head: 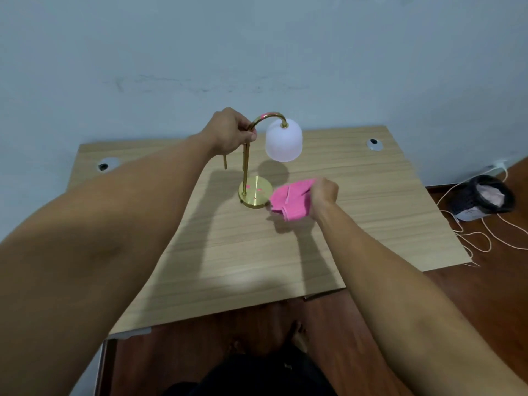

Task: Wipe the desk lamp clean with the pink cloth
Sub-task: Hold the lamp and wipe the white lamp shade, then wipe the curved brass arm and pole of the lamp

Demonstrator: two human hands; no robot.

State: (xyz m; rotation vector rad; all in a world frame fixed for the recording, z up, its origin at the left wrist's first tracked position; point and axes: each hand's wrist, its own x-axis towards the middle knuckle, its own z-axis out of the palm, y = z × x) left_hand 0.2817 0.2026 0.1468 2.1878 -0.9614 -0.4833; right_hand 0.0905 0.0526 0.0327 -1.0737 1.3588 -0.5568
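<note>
1. Desk lamp (258,155): brass, with a round base, an upright stem and an arched neck; it stands upright near the middle of the wooden surface (357,201).
2. Lamp shade (283,141): white, bell-shaped, hanging mouth-down from the end of the neck, clear of the surface.
3. Left hand (228,131): fingers curled closed around the stem just below the arch.
4. Right hand (324,195): closed in a fist on the pink cloth (290,200), held just right of the lamp base.
5. Pink cloth: bunched and folded, its left edge touching or just beside the rim of the base; which cannot be told.
6. Cable grommets (374,143): one at each rear corner of the surface.
7. Dark bag (483,197) and white cord (485,238): on the floor, right of the surface.
</note>
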